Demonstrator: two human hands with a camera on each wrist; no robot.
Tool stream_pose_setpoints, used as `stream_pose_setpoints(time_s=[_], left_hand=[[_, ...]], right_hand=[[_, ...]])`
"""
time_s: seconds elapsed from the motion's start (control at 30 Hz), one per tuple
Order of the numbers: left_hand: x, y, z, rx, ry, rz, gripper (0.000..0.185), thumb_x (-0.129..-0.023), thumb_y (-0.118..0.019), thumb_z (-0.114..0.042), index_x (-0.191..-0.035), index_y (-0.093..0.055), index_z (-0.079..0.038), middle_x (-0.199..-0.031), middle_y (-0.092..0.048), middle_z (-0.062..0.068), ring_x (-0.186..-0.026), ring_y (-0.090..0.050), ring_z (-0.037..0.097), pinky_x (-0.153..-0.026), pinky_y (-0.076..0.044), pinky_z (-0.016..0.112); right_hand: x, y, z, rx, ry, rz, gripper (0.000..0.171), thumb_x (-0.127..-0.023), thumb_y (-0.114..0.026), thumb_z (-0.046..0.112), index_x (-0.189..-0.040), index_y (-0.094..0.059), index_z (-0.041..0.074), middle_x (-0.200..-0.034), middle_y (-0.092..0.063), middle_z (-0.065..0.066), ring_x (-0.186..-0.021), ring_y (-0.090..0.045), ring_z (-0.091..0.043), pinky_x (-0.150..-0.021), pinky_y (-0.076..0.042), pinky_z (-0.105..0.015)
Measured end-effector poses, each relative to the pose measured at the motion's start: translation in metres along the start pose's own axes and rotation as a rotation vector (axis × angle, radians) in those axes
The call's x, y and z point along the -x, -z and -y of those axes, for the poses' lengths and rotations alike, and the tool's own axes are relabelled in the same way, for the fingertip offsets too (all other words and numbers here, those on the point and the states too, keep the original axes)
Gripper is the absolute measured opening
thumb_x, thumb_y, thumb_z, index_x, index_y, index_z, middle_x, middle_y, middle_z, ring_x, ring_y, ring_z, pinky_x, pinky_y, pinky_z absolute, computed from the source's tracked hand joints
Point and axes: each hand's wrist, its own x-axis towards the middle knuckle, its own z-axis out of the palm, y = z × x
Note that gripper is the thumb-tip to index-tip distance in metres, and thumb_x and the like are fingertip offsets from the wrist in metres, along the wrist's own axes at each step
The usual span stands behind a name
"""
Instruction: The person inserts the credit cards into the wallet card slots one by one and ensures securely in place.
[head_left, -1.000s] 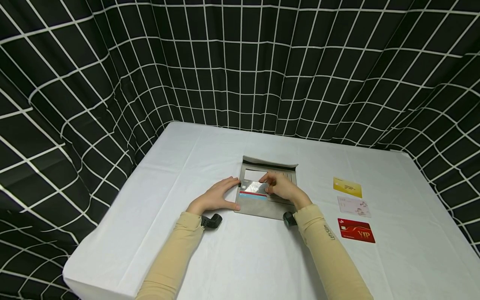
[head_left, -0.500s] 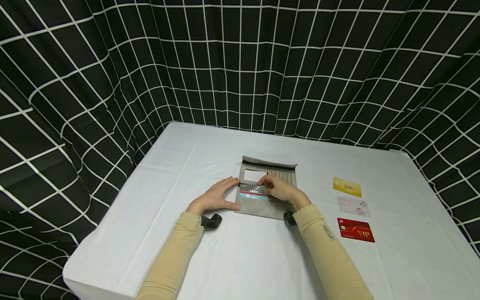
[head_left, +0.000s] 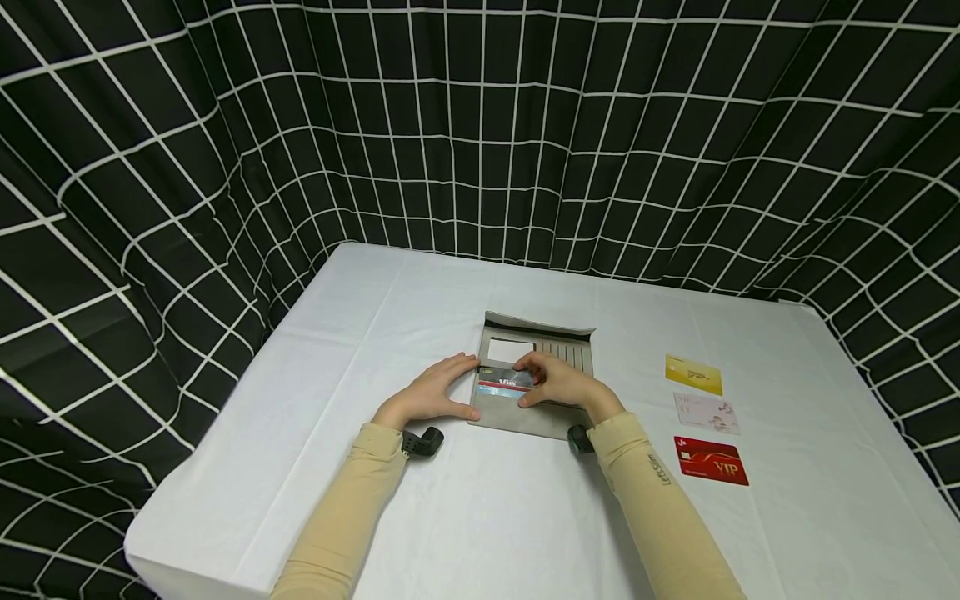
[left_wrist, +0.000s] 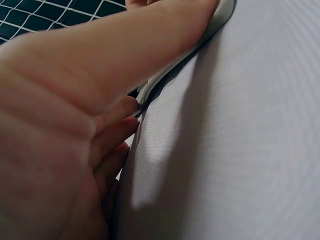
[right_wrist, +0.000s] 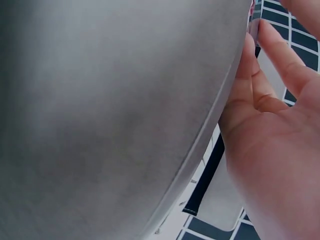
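Note:
A grey wallet (head_left: pixel 517 422) lies unfolded on the white table, its far flap raised. On its left half is a grey bank card (head_left: pixel 495 377) with "Vip" lettering, a red stripe and a light blue band. My right hand (head_left: pixel 562 383) holds that card's right end between thumb and fingers, covering that end. In the right wrist view, the wallet's near panel (right_wrist: pixel 125 100) hides much of the work. My left hand (head_left: pixel 431 393), fingers extended and thumb apart, rests against the wallet's left edge; the left wrist view shows its fingers along this edge.
To the right lie a yellow card (head_left: pixel 693 374), a pale floral card (head_left: pixel 707 413) and a red VIP card (head_left: pixel 712 460) in a column. The wallet has a white window and a row of slots. A black gridded curtain (head_left: pixel 510 125) stands behind the white table (head_left: pixel 300 467).
The grey card has tilted and settled slightly lower on the wallet. My right thumb has come down and left to the card's lower edge. The left hand has stayed put.

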Motion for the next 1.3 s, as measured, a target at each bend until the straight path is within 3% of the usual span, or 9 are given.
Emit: stream_pose_setpoints(time_s=[0.4,0.73,0.97,1.3], left_hand=[[0.0012,0.0015,-0.0024,0.015,0.001,0.001,0.091,-0.072,-0.074,-0.050,-0.145,-0.033,-0.014,-0.150,-0.025,0.001,-0.138,-0.014,0.018,-0.109,-0.015,0.044],[0.0000,-0.0006,0.0005,0.015,0.003,-0.002,0.091,-0.072,-0.074,-0.051,-0.145,-0.032,-0.014,-0.150,-0.025,0.001,-0.138,-0.014,0.019,-0.109,-0.015,0.045],[-0.0003,-0.0006,-0.0001,0.012,0.009,0.001,0.091,-0.073,-0.073,-0.050,-0.145,-0.032,-0.014,-0.150,-0.024,0.001,-0.138,-0.014,0.018,-0.109,-0.015,0.044],[0.0014,0.0012,-0.0036,0.012,0.000,-0.002,0.090,-0.073,-0.073,-0.049,-0.145,-0.032,-0.013,-0.150,-0.025,0.003,-0.138,-0.015,0.019,-0.109,-0.014,0.045]], right_hand=[[0.0000,-0.0023,0.0029,-0.044,0.049,-0.003,0.041,-0.071,-0.074,-0.008,-0.104,-0.052,-0.013,-0.099,-0.050,-0.030,-0.089,-0.045,-0.044,-0.074,-0.039,-0.038],[-0.0001,-0.0011,0.0008,-0.007,0.021,-0.002,0.034,-0.070,-0.080,0.005,-0.098,-0.062,0.000,-0.097,-0.052,-0.014,-0.089,-0.048,-0.027,-0.081,-0.042,-0.039],[0.0002,-0.0026,0.0014,-0.011,-0.040,-0.017,0.031,-0.069,-0.080,0.005,-0.095,-0.064,0.002,-0.097,-0.047,-0.011,-0.090,-0.047,-0.025,-0.078,-0.041,-0.033],[-0.0003,-0.0009,0.0040,-0.019,-0.048,-0.022,0.028,-0.070,-0.080,0.005,-0.093,-0.064,0.001,-0.096,-0.047,-0.011,-0.087,-0.046,-0.023,-0.076,-0.040,-0.032]])
